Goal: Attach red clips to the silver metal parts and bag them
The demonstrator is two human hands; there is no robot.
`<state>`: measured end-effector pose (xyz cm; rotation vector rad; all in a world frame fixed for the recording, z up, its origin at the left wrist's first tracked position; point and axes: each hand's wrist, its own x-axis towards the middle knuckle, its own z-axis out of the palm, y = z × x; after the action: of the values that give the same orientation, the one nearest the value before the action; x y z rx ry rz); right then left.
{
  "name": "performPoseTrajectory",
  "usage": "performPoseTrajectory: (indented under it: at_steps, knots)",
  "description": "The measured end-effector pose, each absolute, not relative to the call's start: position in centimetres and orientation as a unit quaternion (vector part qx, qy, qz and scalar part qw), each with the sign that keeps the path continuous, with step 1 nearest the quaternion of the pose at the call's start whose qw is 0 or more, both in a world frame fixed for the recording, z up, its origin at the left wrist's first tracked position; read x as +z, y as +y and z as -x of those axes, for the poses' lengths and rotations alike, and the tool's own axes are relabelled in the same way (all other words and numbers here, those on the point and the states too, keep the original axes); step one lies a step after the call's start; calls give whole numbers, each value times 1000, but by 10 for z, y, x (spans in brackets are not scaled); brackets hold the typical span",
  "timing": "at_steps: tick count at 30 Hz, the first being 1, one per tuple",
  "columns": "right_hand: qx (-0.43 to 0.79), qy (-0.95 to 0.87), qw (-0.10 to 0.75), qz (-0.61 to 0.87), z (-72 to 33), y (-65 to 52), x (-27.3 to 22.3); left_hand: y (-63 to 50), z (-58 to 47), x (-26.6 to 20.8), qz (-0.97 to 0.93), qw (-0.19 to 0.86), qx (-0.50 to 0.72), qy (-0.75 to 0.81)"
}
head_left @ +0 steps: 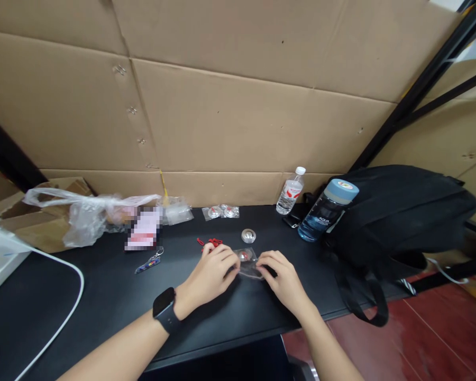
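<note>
A small clear plastic bag [250, 269] lies between my hands, with a round silvery and red piece [244, 256] inside it. My left hand [214, 267], a black watch on its wrist, pinches the bag's left edge. On the opposite edge, the fingertips of my right hand [280, 275] are closed on the plastic. Just beyond the bag sits a round clear and silver disc [248, 236]. Red cords [211, 243] lie behind my left hand, which partly covers them. Farther back are two bagged round pieces [221, 212], side by side.
On the right stand a clear water bottle [290, 191], a blue-capped bottle [326, 210] and a black backpack [396, 217]. Leftward lie a keychain [147, 264], a blurred card [144, 228], a knotted plastic bag [89, 211] and a cardboard box [43, 227]. A white cable [77, 296] crosses the black table [115, 296].
</note>
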<state>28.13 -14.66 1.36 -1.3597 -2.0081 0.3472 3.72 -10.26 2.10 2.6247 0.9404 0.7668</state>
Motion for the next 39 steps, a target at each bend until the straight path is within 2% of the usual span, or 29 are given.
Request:
performPoseTrajectory:
  at_steps: [11, 17, 21, 25, 31, 39]
  knots:
    - [260, -675, 361, 588, -285, -155, 19, -108, -42, 17, -822, 275, 292, 405]
    - [171, -763, 256, 568, -280, -162, 24, -110, -47, 7, -865, 210, 239, 387]
    - [88, -790, 215, 567, -276, -164, 21, -111, -47, 4, -878, 154, 247, 381]
    - [73, -792, 199, 572, -275, -156, 18, -109, -46, 2, -886, 113, 251, 374]
    - [143, -772, 243, 570, -279, -142, 28, -99, -43, 2, -845, 170, 276, 425]
    - [335, -684, 373, 530, -266, -127, 30, -95, -37, 19, -779, 241, 316, 485]
